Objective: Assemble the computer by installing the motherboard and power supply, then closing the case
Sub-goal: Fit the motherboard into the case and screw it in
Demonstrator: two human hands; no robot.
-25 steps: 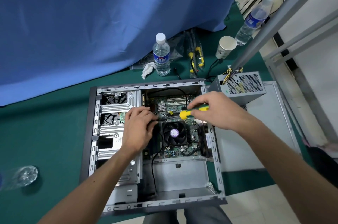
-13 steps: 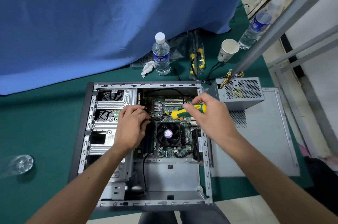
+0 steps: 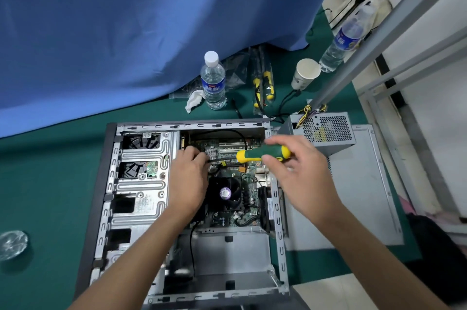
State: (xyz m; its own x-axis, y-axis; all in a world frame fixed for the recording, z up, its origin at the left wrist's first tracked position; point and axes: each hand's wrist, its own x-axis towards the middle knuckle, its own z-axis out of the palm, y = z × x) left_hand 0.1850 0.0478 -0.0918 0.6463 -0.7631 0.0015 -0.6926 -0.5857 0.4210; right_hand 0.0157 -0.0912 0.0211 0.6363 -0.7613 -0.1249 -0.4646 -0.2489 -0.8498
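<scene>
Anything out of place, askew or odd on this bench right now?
Mostly the paper cup: it lies tipped on its side behind the case, no spill visible. A crumpled tissue sits by the upright water bottle. The power supply is outside the case, uninstalled.

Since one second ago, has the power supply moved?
No. The power supply still sits outside the case, beside its far right corner, on the loose side panel, as before.
</scene>
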